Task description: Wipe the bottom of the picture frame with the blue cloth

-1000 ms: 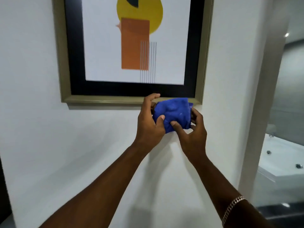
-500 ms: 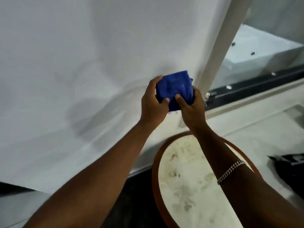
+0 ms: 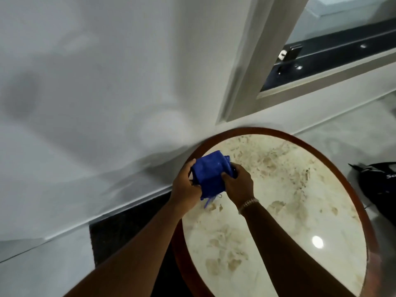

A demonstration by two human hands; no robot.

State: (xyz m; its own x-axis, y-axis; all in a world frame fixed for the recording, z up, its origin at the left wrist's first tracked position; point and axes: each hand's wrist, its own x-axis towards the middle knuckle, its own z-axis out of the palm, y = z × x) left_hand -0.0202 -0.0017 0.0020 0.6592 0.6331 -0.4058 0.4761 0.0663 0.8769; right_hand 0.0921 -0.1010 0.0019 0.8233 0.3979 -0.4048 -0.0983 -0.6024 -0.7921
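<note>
So we've got the bunched-up blue cloth pinched between our left hand and right hand, low over the round marble-topped table with a wooden rim. The picture frame isn't in view, presumably up the white wall above us, so the cloth needs lifting.

Left hand, right hand gripping blue cloth (bunched), above round table
</note>
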